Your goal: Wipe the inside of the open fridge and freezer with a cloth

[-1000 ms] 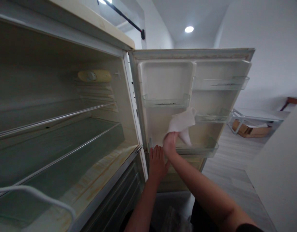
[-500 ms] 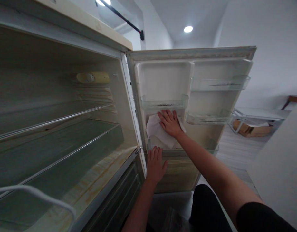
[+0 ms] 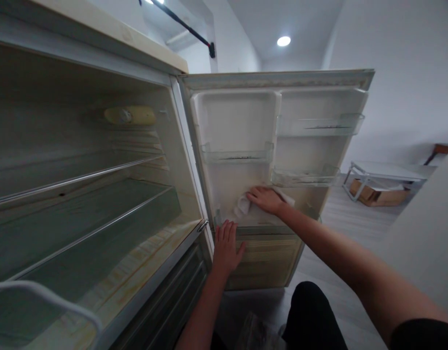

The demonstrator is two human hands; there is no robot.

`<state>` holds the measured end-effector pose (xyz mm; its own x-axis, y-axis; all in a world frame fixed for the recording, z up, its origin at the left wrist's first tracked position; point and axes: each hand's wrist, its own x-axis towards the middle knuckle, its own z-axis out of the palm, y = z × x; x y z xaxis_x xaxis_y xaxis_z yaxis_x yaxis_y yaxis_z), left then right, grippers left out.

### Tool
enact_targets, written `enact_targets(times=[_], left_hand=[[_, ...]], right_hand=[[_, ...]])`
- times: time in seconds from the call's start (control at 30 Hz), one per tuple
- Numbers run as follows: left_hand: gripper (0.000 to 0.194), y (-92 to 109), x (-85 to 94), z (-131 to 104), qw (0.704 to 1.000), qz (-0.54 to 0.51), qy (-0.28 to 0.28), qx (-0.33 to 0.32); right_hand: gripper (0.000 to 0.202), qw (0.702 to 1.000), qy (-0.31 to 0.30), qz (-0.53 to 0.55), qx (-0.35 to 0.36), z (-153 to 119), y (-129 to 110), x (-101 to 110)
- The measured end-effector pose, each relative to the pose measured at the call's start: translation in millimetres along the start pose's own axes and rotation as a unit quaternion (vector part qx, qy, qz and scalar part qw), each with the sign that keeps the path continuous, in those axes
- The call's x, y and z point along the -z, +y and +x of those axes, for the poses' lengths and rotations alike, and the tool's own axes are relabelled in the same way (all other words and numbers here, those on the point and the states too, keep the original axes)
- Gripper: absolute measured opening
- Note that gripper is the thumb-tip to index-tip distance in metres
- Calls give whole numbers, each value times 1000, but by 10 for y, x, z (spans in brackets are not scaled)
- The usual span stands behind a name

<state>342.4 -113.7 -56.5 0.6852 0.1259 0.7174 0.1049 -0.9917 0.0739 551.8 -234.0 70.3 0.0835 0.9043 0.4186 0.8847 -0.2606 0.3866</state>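
My right hand (image 3: 267, 199) presses a crumpled white cloth (image 3: 242, 206) against the inside of the open fridge door (image 3: 234, 184). The cloth bunches out on both sides of the hand, and part of it is hidden under the palm. My left hand (image 3: 227, 245) is open, fingers stretched upward, at the left end of the door's low clear bin (image 3: 253, 229). Whether its fingertips bear on the bin cannot be made out. Above my right hand are a clear door shelf (image 3: 238, 154) on the left and another shelf (image 3: 306, 177) on the right.
To the left stands the fridge interior with glass shelves (image 3: 100, 221) and a yellowed stained ledge (image 3: 136, 267). A white cable (image 3: 52, 299) crosses the lower left. A cardboard box (image 3: 380, 194) lies under a white bench (image 3: 391, 169) at the right. My knee (image 3: 311, 316) is below the door.
My right hand has moved down and slightly right along the door, and the cloth, spread out before, is now bunched. The view has shifted a little; my left hand keeps its place near the bin.
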Motion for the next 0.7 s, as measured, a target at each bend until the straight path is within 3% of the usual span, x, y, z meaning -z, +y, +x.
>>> enact_targets(times=[0.07, 0.13, 0.2, 0.23, 0.3, 0.37, 0.43, 0.57, 0.7], left_hand=[[58, 26, -1, 6, 1000, -1, 2, 7], [58, 56, -2, 14, 1000, 0, 3, 14], [59, 80, 1, 21, 1000, 5, 3, 21], [60, 89, 4, 24, 1000, 9, 2, 24], [62, 96, 14, 25, 999, 17, -5, 27], [61, 93, 28, 20, 999, 25, -15, 23], [61, 84, 45, 11, 999, 31, -20, 16], [61, 60, 73, -13, 999, 32, -7, 15], [52, 19, 93, -37, 1000, 16, 10, 15]], right_hand=[[30, 988, 25, 35, -151, -14, -105, -29], [30, 951, 73, 93, -285, -7, -205, -91], [30, 920, 141, 149, -333, 23, -298, -165], [27, 919, 176, 170, -311, 49, -343, -199], [23, 938, 220, 183, -197, 126, -429, -248], [25, 961, 215, 158, -67, 227, -500, -268], [28, 976, 187, 113, 21, 329, -532, -264], [50, 983, 139, 54, 110, 392, -386, -218], [73, 983, 81, 39, 162, 133, -27, -133]])
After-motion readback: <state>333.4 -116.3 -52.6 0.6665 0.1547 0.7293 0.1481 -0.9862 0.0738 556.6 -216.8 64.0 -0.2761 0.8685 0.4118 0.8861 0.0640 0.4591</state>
